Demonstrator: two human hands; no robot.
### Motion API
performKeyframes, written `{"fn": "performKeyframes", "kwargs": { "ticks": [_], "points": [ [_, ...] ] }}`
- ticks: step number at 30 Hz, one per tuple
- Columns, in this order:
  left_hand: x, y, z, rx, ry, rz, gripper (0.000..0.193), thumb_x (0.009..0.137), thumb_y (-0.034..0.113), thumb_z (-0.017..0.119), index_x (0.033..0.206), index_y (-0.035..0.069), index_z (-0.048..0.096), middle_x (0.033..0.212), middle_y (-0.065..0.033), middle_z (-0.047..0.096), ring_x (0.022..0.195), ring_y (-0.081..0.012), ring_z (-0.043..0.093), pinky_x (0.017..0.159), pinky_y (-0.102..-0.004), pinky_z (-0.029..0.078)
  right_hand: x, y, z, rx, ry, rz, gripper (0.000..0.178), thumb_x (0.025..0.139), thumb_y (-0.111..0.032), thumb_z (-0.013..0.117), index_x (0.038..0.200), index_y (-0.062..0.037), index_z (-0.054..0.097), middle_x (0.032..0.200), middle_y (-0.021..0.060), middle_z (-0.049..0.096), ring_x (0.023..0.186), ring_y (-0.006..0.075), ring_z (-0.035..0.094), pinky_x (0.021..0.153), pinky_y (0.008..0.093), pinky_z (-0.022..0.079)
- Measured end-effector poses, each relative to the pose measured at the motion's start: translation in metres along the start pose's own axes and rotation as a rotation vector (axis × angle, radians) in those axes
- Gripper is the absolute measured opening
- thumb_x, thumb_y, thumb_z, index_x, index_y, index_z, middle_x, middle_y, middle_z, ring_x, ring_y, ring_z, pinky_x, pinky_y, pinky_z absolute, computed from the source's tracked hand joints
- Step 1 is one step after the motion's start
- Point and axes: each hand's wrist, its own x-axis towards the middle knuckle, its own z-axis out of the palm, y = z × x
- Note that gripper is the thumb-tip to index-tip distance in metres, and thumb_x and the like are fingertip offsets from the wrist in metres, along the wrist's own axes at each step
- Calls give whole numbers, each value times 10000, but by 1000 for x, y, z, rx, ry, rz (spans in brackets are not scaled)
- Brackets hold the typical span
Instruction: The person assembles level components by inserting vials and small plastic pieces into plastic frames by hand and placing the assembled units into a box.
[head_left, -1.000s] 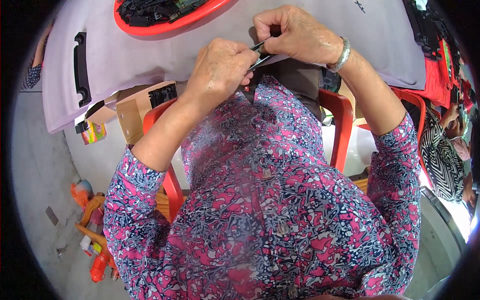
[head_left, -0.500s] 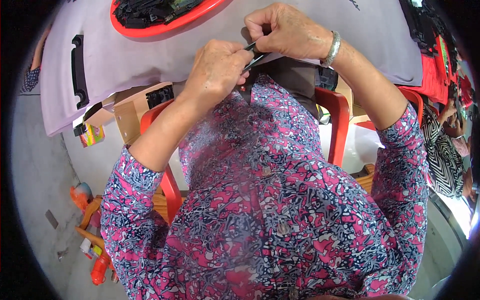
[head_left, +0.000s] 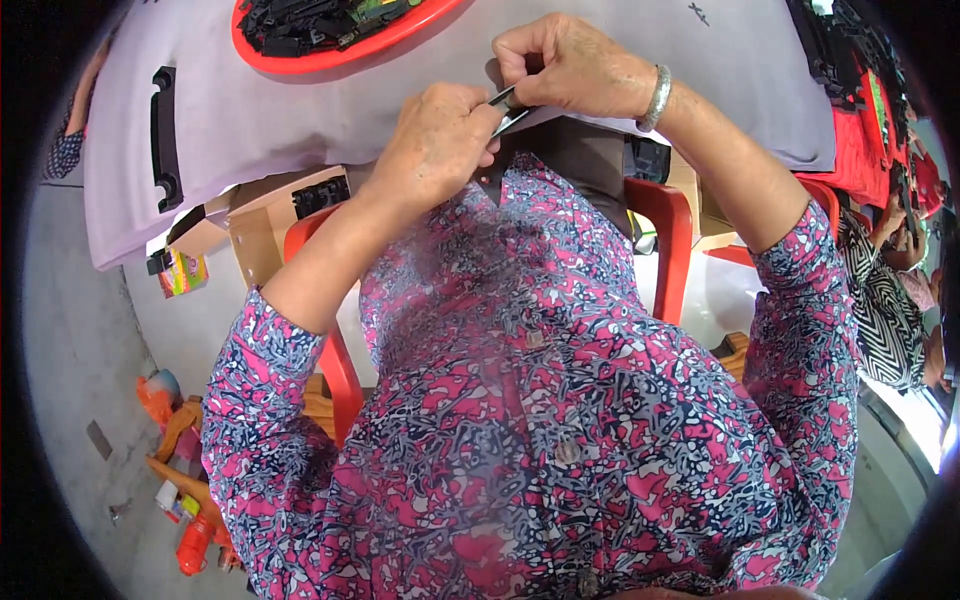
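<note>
Small dark strip with a pale, shiny face (head_left: 509,121), at the upper centre of the frame; its long axis slants from lower left to upper right. The left hand (head_left: 435,142) grips its lower-left end; the right hand (head_left: 578,68) pinches the upper-right end. Beyond, on the cloth-covered table (head_left: 300,120): red tray (head_left: 290,65) of black parts (head_left: 300,28), top edge; long black bar (head_left: 165,138), upper left, nearly vertical.

Left of the red chair (head_left: 343,385) are a packet (head_left: 187,275) and perhaps an orange toy (head_left: 195,546).
</note>
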Motion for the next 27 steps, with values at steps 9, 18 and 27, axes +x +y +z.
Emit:
{"fn": "performKeyframes", "kwargs": {
  "ticks": [9, 18, 27],
  "points": [
    [0, 11, -5, 105, -37, -21, 347, 896, 260, 500, 799, -31, 663, 642, -54, 646, 617, -111, 606, 594, -269, 454, 1, -3, -2, -1, 4, 30, 221, 781, 18, 617, 655, -40, 445, 626, -52, 446, 630, 33, 409, 582, 231, 382],
    [-3, 14, -5, 119, -46, -67, 360, 926, 276, 507, 806, -21, 670, 627, -38, 632, 596, -101, 575, 586, -268, 437, 0, 2, 0, 42, 8, -14, 241, 759, 25, 626, 652, -38, 420, 631, -44, 438, 639, 41, 421, 597, 226, 389],
    [-3, 11, -4, 58, -59, -79, 334, 935, 251, 510, 851, -33, 665, 667, -33, 642, 599, -88, 577, 581, -263, 441, 0, -1, -1, 24, 15, -21, 233, 747, 22, 614, 642, -42, 416, 625, -42, 433, 623, 46, 413, 572, 228, 378]
  ]
}}
